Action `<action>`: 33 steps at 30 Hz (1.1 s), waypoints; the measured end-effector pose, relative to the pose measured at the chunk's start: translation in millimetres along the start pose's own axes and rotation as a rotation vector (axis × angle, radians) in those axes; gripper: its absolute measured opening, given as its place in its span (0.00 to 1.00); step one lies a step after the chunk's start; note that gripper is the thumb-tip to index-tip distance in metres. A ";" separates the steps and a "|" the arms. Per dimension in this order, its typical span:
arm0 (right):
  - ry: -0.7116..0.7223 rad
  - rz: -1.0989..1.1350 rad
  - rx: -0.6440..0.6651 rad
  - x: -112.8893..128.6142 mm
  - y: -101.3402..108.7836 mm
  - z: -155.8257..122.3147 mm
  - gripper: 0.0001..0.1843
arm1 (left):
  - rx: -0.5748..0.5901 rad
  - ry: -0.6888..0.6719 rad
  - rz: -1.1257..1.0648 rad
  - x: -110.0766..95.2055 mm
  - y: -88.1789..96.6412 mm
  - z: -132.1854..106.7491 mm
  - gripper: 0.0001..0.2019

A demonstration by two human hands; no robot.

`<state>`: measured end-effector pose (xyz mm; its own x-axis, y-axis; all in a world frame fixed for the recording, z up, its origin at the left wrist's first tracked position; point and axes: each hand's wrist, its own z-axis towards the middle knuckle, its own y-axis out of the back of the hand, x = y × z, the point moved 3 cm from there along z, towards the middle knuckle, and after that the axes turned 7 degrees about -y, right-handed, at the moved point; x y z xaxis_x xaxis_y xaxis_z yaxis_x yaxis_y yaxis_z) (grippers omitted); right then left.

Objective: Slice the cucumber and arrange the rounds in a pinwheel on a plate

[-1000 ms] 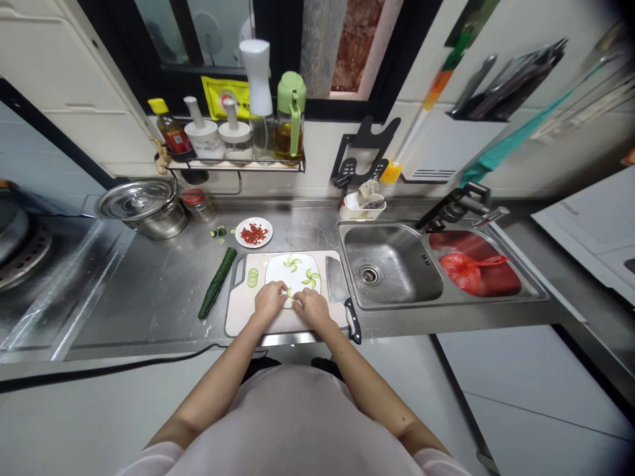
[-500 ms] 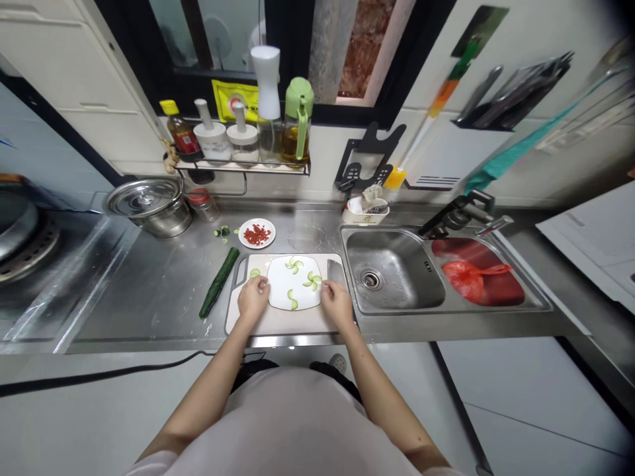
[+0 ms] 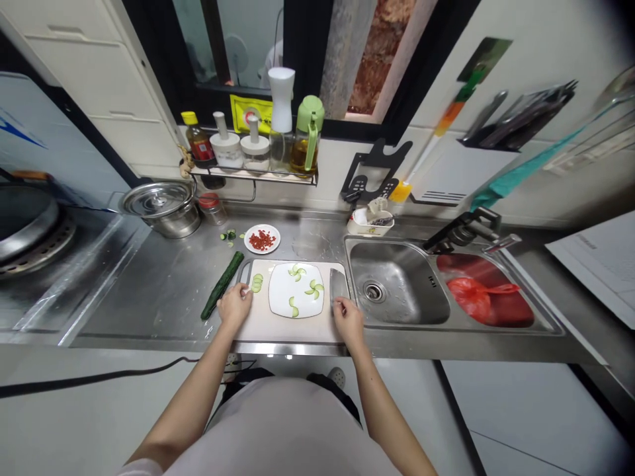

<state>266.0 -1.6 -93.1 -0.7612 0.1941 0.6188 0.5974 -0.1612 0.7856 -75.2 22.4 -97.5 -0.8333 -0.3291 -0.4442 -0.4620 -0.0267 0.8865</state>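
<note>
A white squarish plate [image 3: 282, 303] rests on the cutting board [image 3: 292, 330], with thin cucumber slices [image 3: 313, 289] fanned into curved shapes at its right side and two smaller groups above and below. My left hand [image 3: 235, 305] is at the board's left edge, fingertips pinched together beside a few overlapping cucumber slices [image 3: 256, 283]. What those fingertips hold, if anything, is too small to make out. On the right, a kitchen knife [image 3: 339, 284] lies blade away from me; my right hand [image 3: 348, 322] closes over its near end, hiding the handle. A whole cucumber [image 3: 222, 285] lies left of the board.
Behind the board stands a small plate of chopped red pieces [image 3: 262, 239], with cucumber scraps [image 3: 228, 235] beside it. A lidded steel pot [image 3: 173, 215] is at back left. The double sink [image 3: 397, 284] adjoins the board's right side. A seasoning rack [image 3: 253, 173] hangs above.
Both hands have let go of the plate's sides and moved apart. The left has gone to the board's left edge, the right to the knife. The view has shifted slightly.
</note>
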 end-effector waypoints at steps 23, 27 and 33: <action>0.206 -0.550 0.306 54.6 -20.9 28.2 0.23 | -0.022 -0.392 -0.001 -81.3 -9.6 -21.3 0.14; 0.201 -0.541 0.314 53.2 -23.2 30.0 0.23 | 0.135 -0.651 0.060 -119.4 -26.9 -30.3 0.15; 0.208 -0.490 0.296 49.2 -26.0 32.3 0.22 | 0.277 -0.739 0.144 -142.6 -47.2 -29.2 0.21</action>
<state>221.2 43.4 -82.8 -0.9809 -0.0200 0.1934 0.1867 0.1813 0.9655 74.3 43.1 -72.2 -0.8309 0.4015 -0.3853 -0.3126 0.2359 0.9201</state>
